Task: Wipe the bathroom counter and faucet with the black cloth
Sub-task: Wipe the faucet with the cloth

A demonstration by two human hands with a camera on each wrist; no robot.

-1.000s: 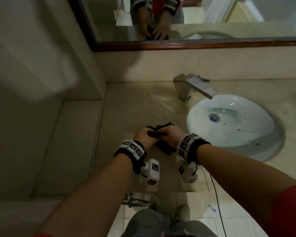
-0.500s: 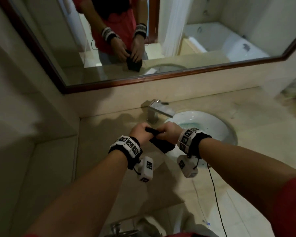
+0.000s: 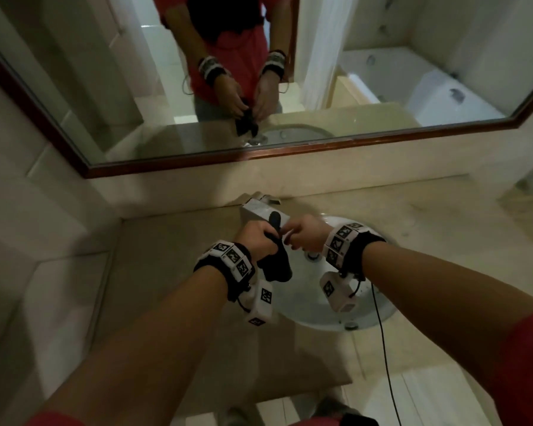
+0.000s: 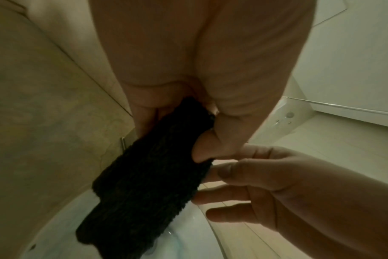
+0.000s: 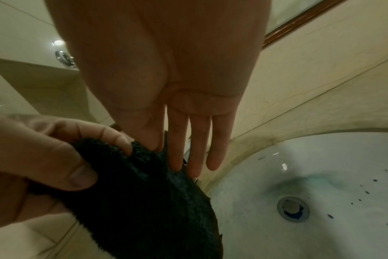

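Presently the person's left hand point(image 3: 257, 238) is gripping the black cloth point(image 3: 276, 262), fingers and thumb curled round its upper fold, so that the loose end is hanging below the grip, above the near edge of the basin point(image 3: 379, 305). The right hand point(image 3: 305, 233) is lying just beside that grip with fingers nearly straight; the right wrist view is showing their tips resting on the cloth's edge, pinching nothing that I can make out. In my judgement the cloth is being bunched or refolded into a wiping pad, which accounts for it being held off the counter point(image 3: 173, 247) and not pressed to it. The faucet point(image 3: 259, 210) is standing just beyond the grip, apparently apart from the cloth. No wiping contact is showing yet.

Count: one cloth, one faucet, one basin, one drain point(image 5: 292, 208), two hands, one mirror point(image 3: 320, 72) beyond.
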